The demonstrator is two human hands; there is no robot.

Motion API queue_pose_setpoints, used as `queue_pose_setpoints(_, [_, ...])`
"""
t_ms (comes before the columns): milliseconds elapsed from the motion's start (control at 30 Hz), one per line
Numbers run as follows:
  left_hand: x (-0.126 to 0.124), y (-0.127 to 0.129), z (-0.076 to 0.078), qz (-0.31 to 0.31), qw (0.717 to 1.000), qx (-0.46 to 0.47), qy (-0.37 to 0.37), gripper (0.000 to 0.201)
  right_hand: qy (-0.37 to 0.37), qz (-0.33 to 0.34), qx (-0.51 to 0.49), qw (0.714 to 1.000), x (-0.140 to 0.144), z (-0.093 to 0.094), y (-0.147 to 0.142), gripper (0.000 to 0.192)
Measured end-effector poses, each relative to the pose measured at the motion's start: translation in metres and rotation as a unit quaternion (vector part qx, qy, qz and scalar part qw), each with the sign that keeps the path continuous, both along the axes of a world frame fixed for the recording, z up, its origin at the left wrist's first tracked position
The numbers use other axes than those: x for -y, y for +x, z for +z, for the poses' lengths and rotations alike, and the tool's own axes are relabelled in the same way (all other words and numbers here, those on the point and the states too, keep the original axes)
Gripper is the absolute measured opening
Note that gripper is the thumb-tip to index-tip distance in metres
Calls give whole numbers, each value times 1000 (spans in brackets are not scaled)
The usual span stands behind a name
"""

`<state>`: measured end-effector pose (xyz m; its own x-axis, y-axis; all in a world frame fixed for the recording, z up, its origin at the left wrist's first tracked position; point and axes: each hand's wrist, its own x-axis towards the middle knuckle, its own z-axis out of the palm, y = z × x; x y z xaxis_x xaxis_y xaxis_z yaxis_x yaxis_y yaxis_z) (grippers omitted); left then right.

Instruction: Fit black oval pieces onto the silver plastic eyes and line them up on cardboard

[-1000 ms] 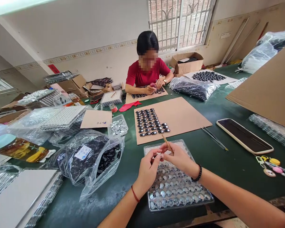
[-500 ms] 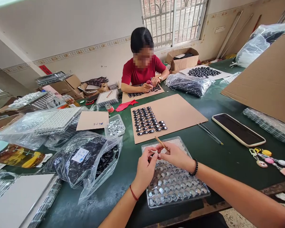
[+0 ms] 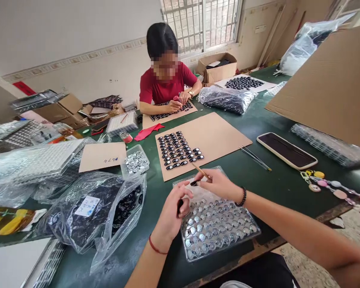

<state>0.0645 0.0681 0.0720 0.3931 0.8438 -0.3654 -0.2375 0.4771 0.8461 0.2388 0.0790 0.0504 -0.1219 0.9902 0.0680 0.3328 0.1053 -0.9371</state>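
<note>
My right hand pinches a thin wooden stick and a small dark oval piece at the fingertips, over the far end of a clear plastic tray of shiny round pieces. My left hand is curled beside the tray's left edge, with a small dark piece between its fingers. Just beyond lies a brown cardboard sheet with rows of black oval pieces.
A clear bag of black pieces lies left, a small tub of silver pieces behind it. A phone, two thin sticks and a keychain lie right. A person in red works opposite. A large cardboard sheet stands right.
My hands have drawn apart: the left dropped toward the tray's left edge, the right stayed up with the stick. The camera view has shifted right.
</note>
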Motion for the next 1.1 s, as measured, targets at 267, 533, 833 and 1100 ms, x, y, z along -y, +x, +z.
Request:
queue_pose_setpoints(267, [6, -1, -1, 39, 982, 96, -156, 30, 55, -120, 181, 975, -117, -7, 41, 10])
queue_pose_setpoints(533, [9, 0, -9, -10, 973, 143, -179, 35, 34, -57, 281, 957, -167, -32, 43, 17])
queue_pose_setpoints(833, [3, -2, -5, -4, 976, 120, -182, 15, 57, -130, 230, 963, -148, -24, 44, 15])
queue_pose_setpoints(1100, [14, 10, -2, 8, 994, 83, -73, 29, 111, -180, 80, 974, -45, -19, 72, 31])
